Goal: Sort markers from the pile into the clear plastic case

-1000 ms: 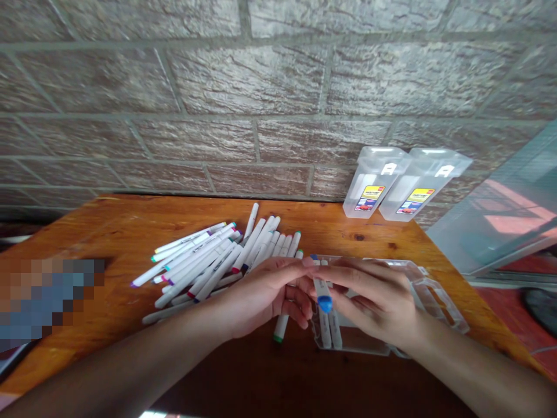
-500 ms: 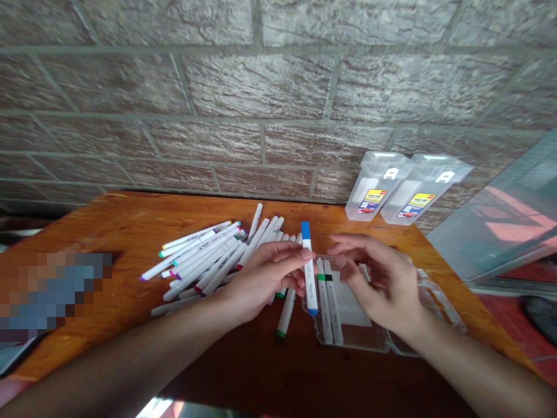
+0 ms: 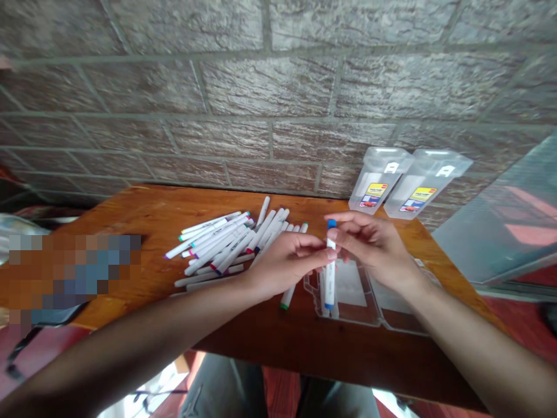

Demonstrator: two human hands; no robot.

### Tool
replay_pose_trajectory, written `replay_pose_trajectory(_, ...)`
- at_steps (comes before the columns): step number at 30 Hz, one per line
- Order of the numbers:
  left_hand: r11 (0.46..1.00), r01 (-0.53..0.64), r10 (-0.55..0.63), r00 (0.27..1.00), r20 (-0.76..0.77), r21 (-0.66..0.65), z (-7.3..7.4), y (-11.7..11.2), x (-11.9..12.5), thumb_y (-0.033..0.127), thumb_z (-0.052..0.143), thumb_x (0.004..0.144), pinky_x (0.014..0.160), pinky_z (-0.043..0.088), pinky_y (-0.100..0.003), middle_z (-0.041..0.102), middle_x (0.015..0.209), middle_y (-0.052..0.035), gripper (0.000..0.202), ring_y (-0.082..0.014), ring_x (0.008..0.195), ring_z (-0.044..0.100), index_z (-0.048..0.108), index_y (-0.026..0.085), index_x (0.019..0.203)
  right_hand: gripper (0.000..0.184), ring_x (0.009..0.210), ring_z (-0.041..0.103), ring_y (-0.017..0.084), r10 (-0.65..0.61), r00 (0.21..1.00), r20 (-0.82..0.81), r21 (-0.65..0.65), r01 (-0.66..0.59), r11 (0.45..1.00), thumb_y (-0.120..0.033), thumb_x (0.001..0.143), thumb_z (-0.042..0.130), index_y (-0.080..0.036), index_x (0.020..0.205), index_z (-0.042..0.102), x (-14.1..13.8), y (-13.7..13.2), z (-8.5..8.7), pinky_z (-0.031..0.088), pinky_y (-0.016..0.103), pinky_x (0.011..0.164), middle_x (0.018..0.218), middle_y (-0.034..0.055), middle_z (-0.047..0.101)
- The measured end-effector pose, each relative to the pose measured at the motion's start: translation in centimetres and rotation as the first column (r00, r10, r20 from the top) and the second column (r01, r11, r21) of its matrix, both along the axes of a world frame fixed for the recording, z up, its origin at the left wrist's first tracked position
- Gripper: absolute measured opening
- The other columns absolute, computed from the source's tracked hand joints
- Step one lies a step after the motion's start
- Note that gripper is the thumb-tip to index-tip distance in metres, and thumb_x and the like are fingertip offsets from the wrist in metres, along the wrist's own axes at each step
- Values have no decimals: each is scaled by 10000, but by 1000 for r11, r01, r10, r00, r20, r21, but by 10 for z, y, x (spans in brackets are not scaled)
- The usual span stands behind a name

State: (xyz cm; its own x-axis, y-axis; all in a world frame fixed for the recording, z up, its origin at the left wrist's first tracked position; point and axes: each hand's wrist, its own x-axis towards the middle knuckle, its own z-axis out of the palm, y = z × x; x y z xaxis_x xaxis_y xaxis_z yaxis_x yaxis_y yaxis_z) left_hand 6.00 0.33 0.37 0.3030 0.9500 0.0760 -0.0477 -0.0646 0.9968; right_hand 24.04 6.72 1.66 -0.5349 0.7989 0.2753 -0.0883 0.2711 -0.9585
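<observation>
Loose markers [image 3: 226,247] lie heaped on the bench [image 3: 143,215] at left. The left hand [image 3: 285,264] pinches the blue marker [image 3: 331,264] mid-barrel, the right hand [image 3: 374,247] grips its top, above the clear case [image 3: 357,293]. Seemingly mid-packing; lowering it needs alignment beside those already inside.

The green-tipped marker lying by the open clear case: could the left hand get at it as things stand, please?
Probably yes: the green-tipped marker lies just beneath the left hand, uncovered, though that hand currently pinches the blue-capped marker.
</observation>
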Motion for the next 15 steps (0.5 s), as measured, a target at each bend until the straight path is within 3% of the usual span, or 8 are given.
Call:
replay_pose_trajectory(2,999,-13,16,998,-67,49,1,-2,1,509,699,900,682,461,-242,679,748,-24,386,-136,706,612,714,129,831,331,471,576,91,-27,1000,9,-31,27,999,-379,802,859,-198,1060,759,5,4,5,480,207,438,647,-15,710)
replay_pose_trajectory(5,978,-23,75,967,-245,209,2,-5,-4,515,663,925,730,489,-267,747,902,-80,383,-175,808,671,721,137,954,252,485,630,119,-123,992,38,-38,124,992,-347,790,876,-221,993,795,16,20,10,507,208,433,650,29,728)
replay_pose_trajectory(7,923,-23,190,895,-404,385,2,-7,-9,518,676,914,759,494,-297,754,931,-95,380,-201,837,679,721,151,1003,199,475,661,145,-145,987,68,-70,150,986,-326,801,871,-217,962,828,27,37,10,529,228,428,682,94,756)
replay_pose_trajectory(10,819,87,274,808,-521,567,0,-8,-15,471,667,928,879,501,-338,749,1022,-114,342,-240,957,690,712,171,1085,196,528,723,188,-48,981,186,-110,70,992,-320,801,871,-252,983,842,41,63,-1,573,263,464,813,138,799)
replay_pose_trajectory(13,763,188,286,760,-584,619,-2,-8,-14,467,626,955,947,497,-358,743,1042,-127,359,-256,1007,683,708,159,1119,115,542,742,192,-33,984,174,-122,55,991,-323,826,848,-255,918,852,50,74,-17,566,234,453,799,153,802)
replay_pose_trajectory(15,738,235,286,740,-609,633,-5,-10,-11,484,597,972,961,495,-364,744,1015,-122,374,-255,1002,682,707,156,1114,118,442,680,149,-25,990,137,-188,51,981,-323,799,867,-236,875,843,52,68,-21,501,204,388,632,123,761)
